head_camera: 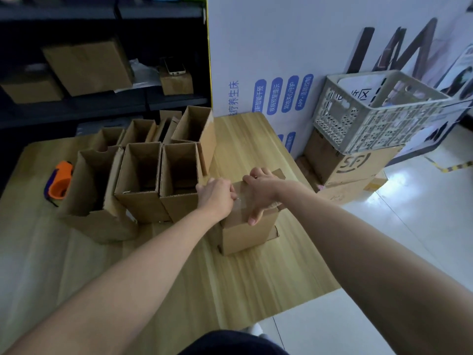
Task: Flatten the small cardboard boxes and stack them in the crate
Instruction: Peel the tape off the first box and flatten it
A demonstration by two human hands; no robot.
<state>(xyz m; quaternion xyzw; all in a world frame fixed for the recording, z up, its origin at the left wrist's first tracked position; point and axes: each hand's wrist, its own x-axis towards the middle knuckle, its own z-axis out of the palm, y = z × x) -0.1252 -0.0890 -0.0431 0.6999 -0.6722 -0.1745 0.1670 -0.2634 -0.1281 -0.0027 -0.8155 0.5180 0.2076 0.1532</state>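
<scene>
The small brown cardboard box (247, 234) stands upright on the pale wooden table (256, 278), directly under both hands. My right hand (261, 192) clamps its top, thumb on the near face; my left hand (216, 194) pinches the clear tape strip (240, 204) there. The grey plastic crate (378, 124) lies far right.

- Looks like a small stockroom / packing corner, not a home.
- Dark metal rack (176, 102) at the back holds plain cartons (87, 67); a phone (174, 65) lies on one.
- Wood-grain table (256, 272) carries a cluster of open small boxes (139, 172), with an orange tape dispenser (60, 184) beside them.
- Grey plastic crate (378, 124) sits on stacked courier cartons (355, 165); one has a printed logo.
- Big printed display board (268, 47) with Chinese product text leans behind the table.
- Glossy tiled floor (422, 239) has a yellow-black hazard strip (448, 166).
</scene>
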